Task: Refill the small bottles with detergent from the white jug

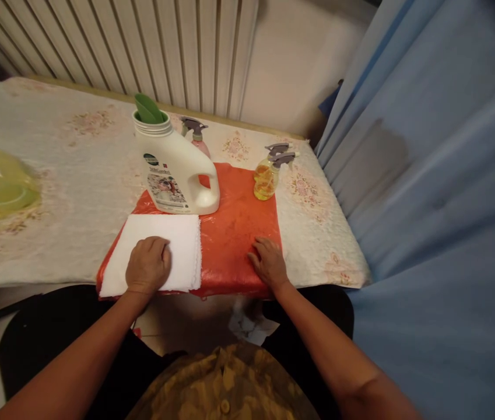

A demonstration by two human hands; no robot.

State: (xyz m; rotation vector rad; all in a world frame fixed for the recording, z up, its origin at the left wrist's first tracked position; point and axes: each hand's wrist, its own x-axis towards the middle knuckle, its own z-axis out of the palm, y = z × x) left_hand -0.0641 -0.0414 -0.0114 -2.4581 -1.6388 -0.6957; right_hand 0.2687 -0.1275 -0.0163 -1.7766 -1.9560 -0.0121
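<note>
Barely begun: left hand [147, 265] flat, fingers loosely curled, gripping nothing, on folded white cloth [157, 248] over orange plastic sheet [234, 233]; right hand [269, 262] spread empty beside it; detergent jug [172, 166] uncapped, spray bottles [267, 175] untouched on surface [67, 175].

Both arms bare to above elbow, no sleeves in view. Left hand [148, 265] & right hand [269, 262]: no rings, watch or gloves. Top w/ olive-tan camo print, one round button at front. Dark trousers.
</note>
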